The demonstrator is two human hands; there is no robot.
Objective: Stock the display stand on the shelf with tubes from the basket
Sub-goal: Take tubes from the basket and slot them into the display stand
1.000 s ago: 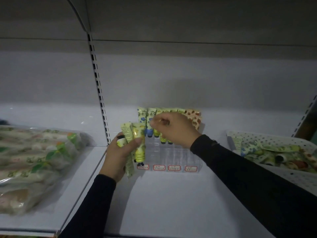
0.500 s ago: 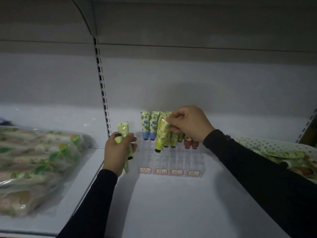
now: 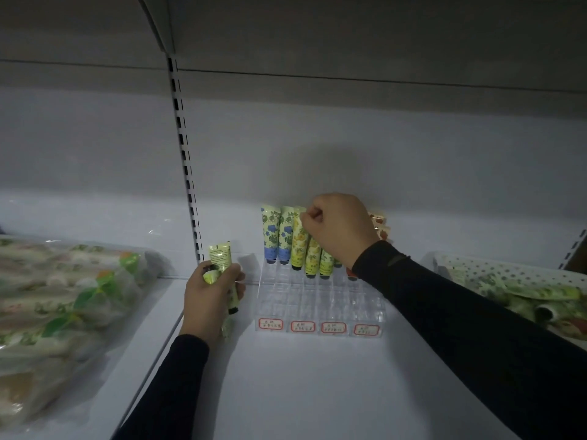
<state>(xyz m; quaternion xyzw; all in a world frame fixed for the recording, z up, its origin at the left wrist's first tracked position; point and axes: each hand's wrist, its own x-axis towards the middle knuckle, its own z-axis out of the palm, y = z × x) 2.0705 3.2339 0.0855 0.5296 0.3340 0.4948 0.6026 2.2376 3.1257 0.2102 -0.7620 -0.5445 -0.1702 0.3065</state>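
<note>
Right hand (image 3: 340,231) covers the tops of the tubes behind it at 1 o'clock of the display stand (image 3: 319,300); only slivers of orange-patterned tubes (image 3: 379,225) show past the knuckles. Label writing on the stand's front too small to read. Left hand (image 3: 211,298) hides the middle of its yellow-green tubes (image 3: 219,258); count unclear. Basket (image 3: 514,274) cut off at 3 o'clock edge. Bagged packs (image 3: 63,300) cut off at 9 o'clock, blurred under plastic.

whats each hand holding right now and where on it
The left hand grips a small bunch of yellow-green tubes around their middles. The right hand pinches the top crimped end of a yellow tube standing in the display stand.
</note>
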